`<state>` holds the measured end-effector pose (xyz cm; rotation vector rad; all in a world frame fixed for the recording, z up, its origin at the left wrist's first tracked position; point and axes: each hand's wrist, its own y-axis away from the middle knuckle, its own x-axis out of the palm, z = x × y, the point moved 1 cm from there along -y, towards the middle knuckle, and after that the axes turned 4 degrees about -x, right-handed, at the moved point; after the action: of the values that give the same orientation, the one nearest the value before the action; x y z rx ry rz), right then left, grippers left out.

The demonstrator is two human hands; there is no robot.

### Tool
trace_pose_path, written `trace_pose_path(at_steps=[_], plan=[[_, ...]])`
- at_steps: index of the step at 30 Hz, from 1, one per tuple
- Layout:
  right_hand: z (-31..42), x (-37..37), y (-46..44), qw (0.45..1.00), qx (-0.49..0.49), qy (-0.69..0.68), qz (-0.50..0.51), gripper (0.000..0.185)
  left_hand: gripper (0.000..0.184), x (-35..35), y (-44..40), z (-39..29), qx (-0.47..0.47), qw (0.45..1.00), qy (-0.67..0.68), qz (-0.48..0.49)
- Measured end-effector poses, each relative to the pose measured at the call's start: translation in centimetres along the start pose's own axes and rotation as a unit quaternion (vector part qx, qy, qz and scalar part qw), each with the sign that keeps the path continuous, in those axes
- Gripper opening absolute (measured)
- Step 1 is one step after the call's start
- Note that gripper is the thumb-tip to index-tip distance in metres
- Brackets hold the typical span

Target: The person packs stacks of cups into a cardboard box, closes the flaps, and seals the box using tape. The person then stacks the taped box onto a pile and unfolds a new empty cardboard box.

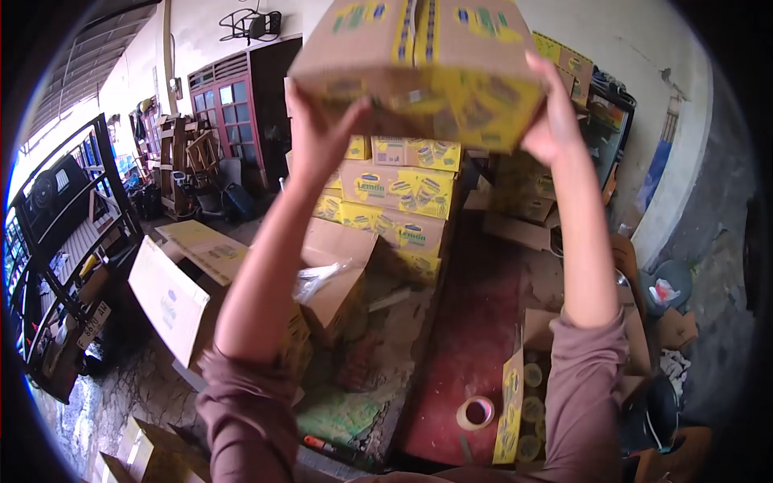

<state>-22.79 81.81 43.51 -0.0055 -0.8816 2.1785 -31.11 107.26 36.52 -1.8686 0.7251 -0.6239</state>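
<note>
Raised high in front of me is a closed cardboard box (pixel 378 52) with yellow printed panels and tape along its top seam. My left hand (pixel 318 133) grips its lower left side, the thumb reaching along the near face. Its right end is held by my right hand (pixel 554 113), fingers up the side. Behind and below the box stands a stack of similar lemon-printed cartons (pixel 394 189). The upper part of the stack is hidden by the raised box.
Open cartons (pixel 173 302) stand at the left. A tape roll (pixel 460 416) and an orange-handled tool (pixel 320 443) lie on the table (pixel 459 346). At the right an open carton (pixel 510 402) holds round-topped containers (pixel 530 410). A vehicle with a rack (pixel 72 258) is far left.
</note>
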Motion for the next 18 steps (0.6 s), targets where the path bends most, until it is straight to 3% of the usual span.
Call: trace_pose_path(at_steps=[2, 3, 5, 9, 10, 11, 13, 14, 15, 16, 18], plan=[[1.5, 0.6, -4.3, 0.996, 0.042, 0.077, -0.035, 0.074, 0.081, 1.2, -5.4, 1.6, 0.012, 1.0, 0.006, 0.006], [1.8, 0.6, -6.0, 0.99, 0.061, 0.114, -0.052, 0.078, 0.079, 1.3, -7.1, 1.6, -0.031, 0.997, -0.067, 0.011], [0.9, 0.2, -9.4, 0.99, 0.063, 0.109, -0.066, 0.083, 0.081, 1.8, -10.2, 3.3, -0.057, 0.981, -0.187, 0.0], [-1.3, -1.6, -13.2, 0.982, 0.127, 0.088, -0.105, 0.09, 0.081, 3.2, -12.9, 7.6, -0.137, 0.971, -0.196, 0.012], [-1.6, -1.7, -13.7, 0.981, 0.139, 0.075, -0.109, 0.092, 0.082, 3.3, -13.4, 8.4, -0.089, 0.972, -0.216, 0.003], [-2.4, -1.7, -13.8, 0.993, 0.038, 0.039, -0.104, 0.101, 0.083, 3.4, -13.8, 9.5, -0.043, 0.971, -0.234, -0.004], [-2.9, -1.9, -13.6, 0.981, -0.065, 0.183, -0.003, 0.103, 0.079, 3.8, -13.6, 9.2, 0.081, 0.958, -0.272, -0.036], [-3.4, -2.1, -13.6, 0.961, -0.109, 0.25, 0.045, 0.105, 0.076, 4.1, -13.6, 9.4, 0.053, 0.962, -0.266, 0.002], [-4.9, -2.8, -15.1, 0.884, -0.179, 0.43, -0.031, 0.098, 0.074, 4.3, -13.7, 9.7, 0.026, 0.964, -0.26, 0.041], [-5.9, -1.7, -14.0, 0.706, -0.309, 0.628, -0.106, 0.091, 0.073, 4.5, -13.6, 9.8, -0.001, 0.964, -0.254, 0.079], [-6.3, 0.7, -12.1, 0.489, -0.531, 0.691, -0.045, 0.076, 0.07, 4.4, -13.0, 10.8, -0.028, 0.965, -0.235, 0.113]])
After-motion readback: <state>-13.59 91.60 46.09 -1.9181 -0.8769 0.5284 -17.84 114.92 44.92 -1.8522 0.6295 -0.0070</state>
